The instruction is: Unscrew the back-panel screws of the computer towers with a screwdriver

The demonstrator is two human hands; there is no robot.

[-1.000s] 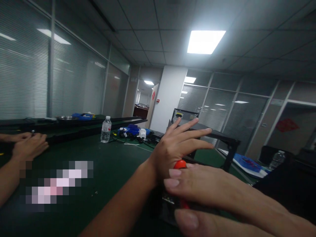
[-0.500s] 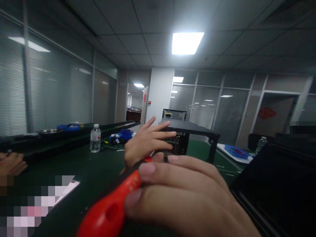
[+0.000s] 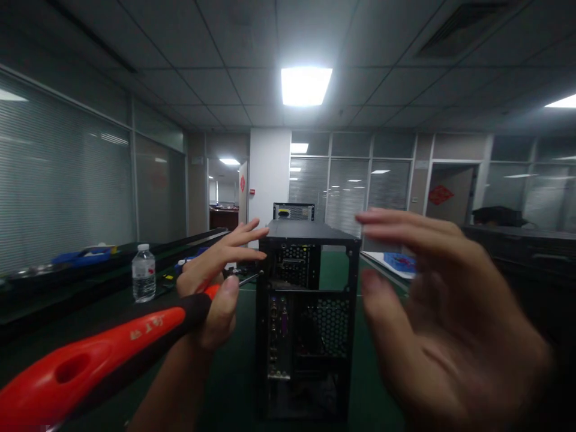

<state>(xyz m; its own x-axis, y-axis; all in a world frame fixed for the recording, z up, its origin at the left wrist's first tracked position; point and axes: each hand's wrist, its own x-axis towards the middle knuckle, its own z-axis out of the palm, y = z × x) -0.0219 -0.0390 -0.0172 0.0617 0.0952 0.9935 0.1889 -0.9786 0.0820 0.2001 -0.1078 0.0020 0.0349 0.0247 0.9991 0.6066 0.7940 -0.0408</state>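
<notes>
A screwdriver (image 3: 103,354) with a red and black handle points away from me, its handle end large at the lower left. My left hand (image 3: 211,282) holds it near the front of the handle, between thumb and palm, with the other fingers stretched toward the case. The thin shaft reaches the left rear edge of a black computer case (image 3: 310,231); whether the tip touches a screw there is too small to tell. To the right of the case, my right hand (image 3: 441,318) is raised, slightly blurred, fingers apart and holding nothing.
A water bottle (image 3: 144,273) stands on the green table at the left. Blue trays (image 3: 398,264) lie to the right of and behind the case. Behind it rises a second metal unit (image 3: 293,212). A dark bulky object (image 3: 531,258) occupies the right edge.
My right hand has let go of the screwdriver handle and moved right. My left hand now grips the screwdriver. The view has turned right, bringing the case's back into plain sight.
</notes>
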